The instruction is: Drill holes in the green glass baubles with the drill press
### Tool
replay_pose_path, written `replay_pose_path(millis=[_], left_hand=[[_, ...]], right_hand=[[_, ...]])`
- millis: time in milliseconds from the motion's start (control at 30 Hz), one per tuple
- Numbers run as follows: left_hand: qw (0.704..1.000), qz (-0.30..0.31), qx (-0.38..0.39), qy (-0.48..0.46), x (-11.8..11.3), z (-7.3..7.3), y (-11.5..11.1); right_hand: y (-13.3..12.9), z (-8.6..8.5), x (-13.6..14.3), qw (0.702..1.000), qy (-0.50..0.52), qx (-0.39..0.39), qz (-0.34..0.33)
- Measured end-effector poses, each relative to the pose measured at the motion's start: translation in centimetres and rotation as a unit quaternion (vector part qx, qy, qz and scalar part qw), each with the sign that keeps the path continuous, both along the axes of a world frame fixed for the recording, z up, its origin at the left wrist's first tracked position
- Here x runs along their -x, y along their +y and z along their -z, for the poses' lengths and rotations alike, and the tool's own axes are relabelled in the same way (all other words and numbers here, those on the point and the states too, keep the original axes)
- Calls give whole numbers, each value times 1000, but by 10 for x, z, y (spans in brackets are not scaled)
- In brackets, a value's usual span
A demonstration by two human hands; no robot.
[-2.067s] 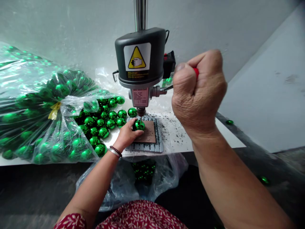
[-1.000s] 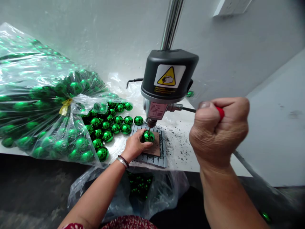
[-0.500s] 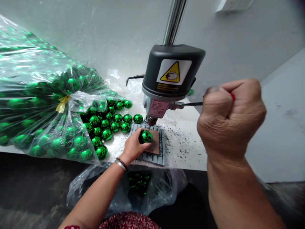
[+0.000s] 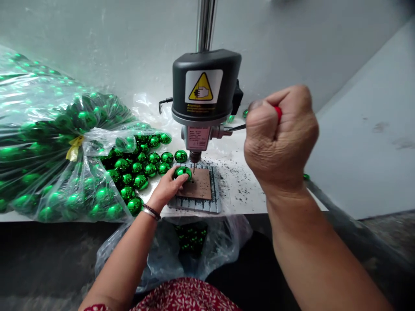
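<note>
A small bench drill press (image 4: 206,88) stands on the white table (image 4: 246,196), its bit over a brown pad (image 4: 198,188) on the ribbed base (image 4: 207,205). My left hand (image 4: 168,188) holds a shiny green ball (image 4: 183,172) at the pad's left edge, just left of the bit. My right hand (image 4: 280,138) is fisted around the red-tipped lever handle (image 4: 278,113) to the right of the drill head.
Loose green balls (image 4: 142,166) spill from a big clear bag of green balls (image 4: 52,147) on the left. An open plastic bag (image 4: 191,246) with more balls hangs below the table's front edge. Dark shavings (image 4: 238,181) lie right of the base.
The lever handle in my right hand has gone up and the bit has lifted. My left hand has slid the green ball leftward from under the bit to the pad's edge.
</note>
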State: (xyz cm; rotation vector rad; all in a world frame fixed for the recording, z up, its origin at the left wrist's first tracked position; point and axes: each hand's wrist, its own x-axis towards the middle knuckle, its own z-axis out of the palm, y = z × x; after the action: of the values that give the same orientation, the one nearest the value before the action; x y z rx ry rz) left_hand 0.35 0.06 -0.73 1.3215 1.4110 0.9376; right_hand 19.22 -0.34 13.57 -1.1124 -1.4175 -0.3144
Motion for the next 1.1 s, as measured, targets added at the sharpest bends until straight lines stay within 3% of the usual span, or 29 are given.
replay_pose_path(millis=[233, 633, 800, 1100], left_hand=[[998, 9, 57, -23, -7, -9, 6], [980, 36, -55, 188, -22, -11, 7], [979, 50, -79, 184, -28, -8, 5], [980, 48, -87, 174, -26, -2, 4]], right_hand=[[0, 1, 1, 1000, 5, 9, -1], [-2, -1, 0, 1000, 11, 23, -3], [-3, 1, 1, 1000, 15, 15, -9], [-15, 22, -1, 1000, -7, -3, 0]])
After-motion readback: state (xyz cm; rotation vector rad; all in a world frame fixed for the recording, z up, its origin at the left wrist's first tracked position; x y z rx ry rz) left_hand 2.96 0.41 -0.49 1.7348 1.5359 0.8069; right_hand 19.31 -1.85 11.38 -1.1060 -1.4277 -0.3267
